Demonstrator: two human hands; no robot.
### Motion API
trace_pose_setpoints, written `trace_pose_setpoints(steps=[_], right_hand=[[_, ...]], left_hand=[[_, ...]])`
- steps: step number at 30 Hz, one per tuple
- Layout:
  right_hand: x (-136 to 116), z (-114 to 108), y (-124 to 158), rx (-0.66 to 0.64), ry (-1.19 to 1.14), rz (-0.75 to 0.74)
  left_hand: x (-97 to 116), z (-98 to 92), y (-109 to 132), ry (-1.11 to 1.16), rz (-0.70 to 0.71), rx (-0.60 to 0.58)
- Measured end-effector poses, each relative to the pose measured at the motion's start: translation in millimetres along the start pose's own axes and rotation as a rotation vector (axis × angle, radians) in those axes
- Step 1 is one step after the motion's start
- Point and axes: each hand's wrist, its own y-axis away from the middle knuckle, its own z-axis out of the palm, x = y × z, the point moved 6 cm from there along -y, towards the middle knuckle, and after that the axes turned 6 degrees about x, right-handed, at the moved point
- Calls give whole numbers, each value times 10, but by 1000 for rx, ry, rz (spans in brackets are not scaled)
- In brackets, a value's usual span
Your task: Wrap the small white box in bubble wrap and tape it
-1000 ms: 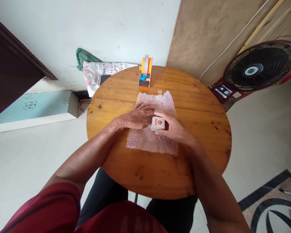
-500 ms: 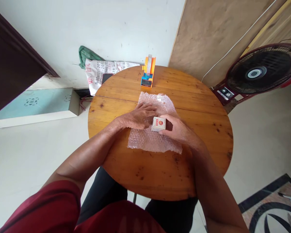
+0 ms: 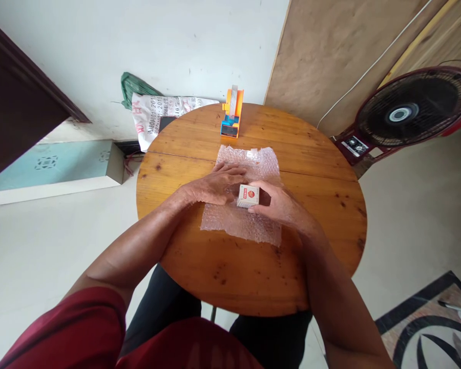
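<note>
Currently grasping the box (image 3: 248, 196), centre frame on bubble wrap (image 3: 234, 221), with the right hand (image 3: 277, 203); resting the left hand (image 3: 218, 187), with grip released, on the wrap. Probably light, stiff, easily dented; best pinched by opposite sides.

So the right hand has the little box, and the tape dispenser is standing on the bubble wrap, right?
Not quite: the head view shows the tape dispenser standing on the table, beyond the bubble wrap. The right hand does have the little box.
</note>
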Motion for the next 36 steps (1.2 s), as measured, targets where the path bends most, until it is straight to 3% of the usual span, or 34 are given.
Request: trace_pose_setpoints(steps=[36], right_hand=[[-90, -51, 41, 21, 139, 19]], left_hand=[[29, -22, -5, -1, 13, 19]])
